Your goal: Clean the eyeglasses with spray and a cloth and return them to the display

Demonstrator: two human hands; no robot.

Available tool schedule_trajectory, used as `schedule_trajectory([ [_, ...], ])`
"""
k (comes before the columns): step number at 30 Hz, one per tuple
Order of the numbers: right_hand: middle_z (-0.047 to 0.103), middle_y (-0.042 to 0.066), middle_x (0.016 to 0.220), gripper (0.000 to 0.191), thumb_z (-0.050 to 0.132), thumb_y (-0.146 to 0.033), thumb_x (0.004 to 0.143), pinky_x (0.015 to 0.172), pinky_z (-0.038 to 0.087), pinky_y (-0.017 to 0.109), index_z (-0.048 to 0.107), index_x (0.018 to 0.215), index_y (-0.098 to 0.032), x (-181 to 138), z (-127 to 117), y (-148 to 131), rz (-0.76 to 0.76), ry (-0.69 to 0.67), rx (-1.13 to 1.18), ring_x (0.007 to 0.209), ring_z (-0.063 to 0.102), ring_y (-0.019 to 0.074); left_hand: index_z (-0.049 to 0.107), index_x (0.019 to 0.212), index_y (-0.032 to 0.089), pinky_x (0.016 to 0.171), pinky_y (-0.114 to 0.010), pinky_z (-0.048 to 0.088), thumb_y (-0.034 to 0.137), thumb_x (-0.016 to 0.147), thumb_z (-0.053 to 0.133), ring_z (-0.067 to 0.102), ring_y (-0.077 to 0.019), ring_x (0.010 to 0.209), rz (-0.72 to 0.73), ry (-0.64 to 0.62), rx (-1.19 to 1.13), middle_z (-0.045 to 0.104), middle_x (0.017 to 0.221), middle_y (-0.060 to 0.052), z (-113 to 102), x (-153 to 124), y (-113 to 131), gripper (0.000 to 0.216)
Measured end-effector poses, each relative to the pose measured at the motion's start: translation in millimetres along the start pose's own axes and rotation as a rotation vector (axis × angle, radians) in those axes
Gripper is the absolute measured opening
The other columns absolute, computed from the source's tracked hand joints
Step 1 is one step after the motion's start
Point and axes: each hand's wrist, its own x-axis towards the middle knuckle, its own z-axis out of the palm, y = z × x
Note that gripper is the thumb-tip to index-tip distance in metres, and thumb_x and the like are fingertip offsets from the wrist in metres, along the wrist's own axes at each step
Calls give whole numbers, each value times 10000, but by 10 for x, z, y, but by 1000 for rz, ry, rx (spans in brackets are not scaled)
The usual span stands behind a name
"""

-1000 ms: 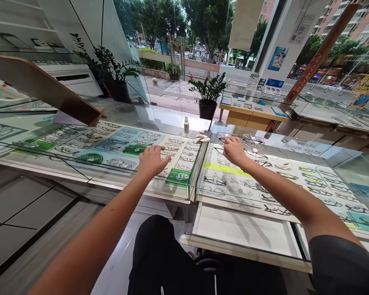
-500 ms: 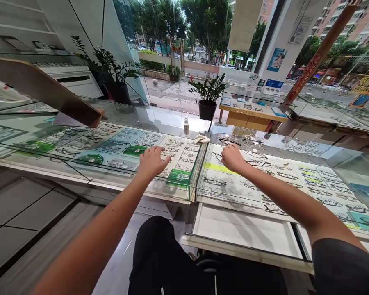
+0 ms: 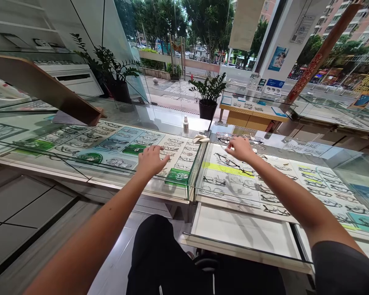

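A potted plant (image 3: 208,88) stands behind the glass counter (image 3: 275,141); dark-framed eyeglasses (image 3: 234,165) lie just nearside of the right hand (image 3: 240,149), its grip unclear; the left hand (image 3: 151,162) spreads its fingers.

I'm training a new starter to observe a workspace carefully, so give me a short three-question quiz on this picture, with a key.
1. Multiple choice: what colour is the strip that the dark-framed glasses just in front of the right hand cross in this view?
A) pink
B) yellow
C) purple

2. True or false, of the left hand: it is clenched into a fist.

3. Short answer: what stands upright on the glass counter, just beyond and to the left of the pale folded item?

Key:
1. B, yellow.
2. False; it is spread open.
3. A small whitish bottle.
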Motion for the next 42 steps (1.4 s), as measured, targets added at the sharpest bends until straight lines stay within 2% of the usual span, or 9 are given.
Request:
schedule_trajectory([
  [2, 761, 149, 1228, 314, 631, -460, 1042, 1078, 396, 508, 827, 1016, -216, 151, -3, 55, 103, 5, 10, 1187, 623, 350, 606, 1427, 199, 1163, -616, 420, 595, 993, 444, 498, -447, 1455, -1, 0, 0, 586, 1565, -205, 5, 7, -9, 609],
  [5, 795, 147, 1116, 260, 675, -396, 1024, 1075, 410, 509, 858, 961, -222, 315, 68, 98, 149, -71, 19, 1124, 657, 341, 610, 1419, 196, 1162, -625, 426, 592, 991, 448, 500, -448, 1457, 2, 3, -6, 587, 1566, -212, 5, 9, -18, 606],
  [9, 803, 140, 1155, 236, 650, -312, 1021, 1069, 408, 495, 876, 1001, -245, 369, 158, 117, 121, -53, 25, 1182, 651, 340, 616, 1406, 200, 1165, -622, 432, 586, 987, 463, 504, -443, 1459, 1, 8, -7, 592, 1562, -203, -1, -2, -11, 590],
  [14, 813, 116, 1151, 220, 675, -336, 1004, 1058, 387, 480, 886, 1010, -271, 399, 142, 192, 77, -56, 22, 1177, 656, 329, 615, 1406, 205, 1170, -619, 431, 580, 988, 469, 505, -440, 1458, -1, 11, -5, 594, 1561, -193, -5, -11, -2, 580],
  [17, 823, 110, 1156, 263, 642, -380, 1030, 1041, 389, 481, 878, 1065, -268, 507, 117, 289, 116, -45, 19, 1115, 680, 313, 619, 1402, 210, 1168, -622, 428, 583, 987, 472, 506, -445, 1458, -3, 12, -5, 595, 1559, -194, -2, -6, -10, 577],
  [20, 822, 140, 1206, 303, 621, -393, 1050, 1045, 379, 492, 856, 1175, -249, 635, 131, 391, 182, -22, 7, 1167, 671, 339, 624, 1397, 209, 1163, -625, 423, 579, 988, 470, 506, -451, 1451, 3, 22, -9, 598, 1556, -201, -2, -1, -18, 572],
  [28, 842, 97, 1006, 263, 632, -371, 1048, 1016, 356, 454, 864, 1078, -252, 732, 241, 459, 177, -53, 33, 1012, 686, 292, 616, 1401, 209, 1162, -628, 426, 591, 988, 465, 504, -453, 1453, 2, 12, -13, 599, 1551, -203, -5, 2, -16, 582],
  [35, 849, 63, 1049, 200, 699, -368, 1018, 1040, 317, 448, 878, 1047, -284, 755, 233, 474, 102, -73, 44, 1014, 677, 280, 613, 1403, 219, 1161, -630, 420, 580, 992, 461, 504, -455, 1450, -5, 7, -10, 598, 1547, -196, -9, -4, -2, 567],
  [42, 842, 74, 992, 227, 671, -363, 1031, 1042, 310, 451, 876, 1057, -268, 903, 251, 401, 140, -89, 54, 1017, 683, 281, 610, 1404, 212, 1162, -620, 422, 586, 988, 455, 512, -442, 1437, -3, 6, -6, 595, 1548, -197, -28, -8, 7, 580],
])
